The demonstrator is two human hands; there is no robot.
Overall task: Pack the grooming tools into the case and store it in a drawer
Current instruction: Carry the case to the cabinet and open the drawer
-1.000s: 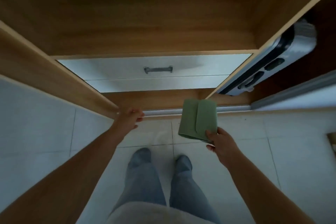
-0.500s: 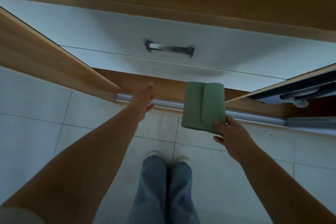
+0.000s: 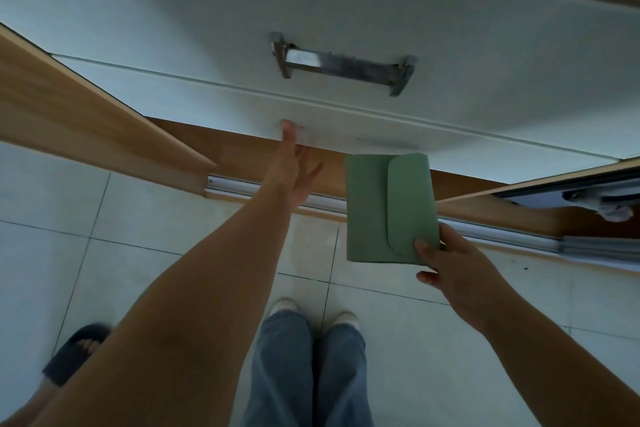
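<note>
At the lower left of the frame a dark slipper (image 3: 74,354) sits on the pale tiled floor (image 3: 145,225), and above it the wooden cabinet side panel (image 3: 79,121) runs diagonally toward the centre. Moving right, our left hand (image 3: 291,170) reaches up and forward with fingers spread and loose, holding nothing; one fingertip touches the bottom edge of the lower white drawer front (image 3: 207,104). The brushed metal bar handle (image 3: 343,64) lies up and to the right of that hand — on the larger white drawer front (image 3: 173,0) above the seam, its long axis running across the frame, roughly left to right. The left hand is plainly the nearer of the two to it.

Further right, our right hand (image 3: 457,270) pinches the lower right corner of the flat sage-green flap case (image 3: 389,208), thumb on its face. The case is closed and held upright in the air, its long side pointing toward the drawers, just below the lower drawer's edge. We judge the drawer must open first — the case waits beside it.
</note>
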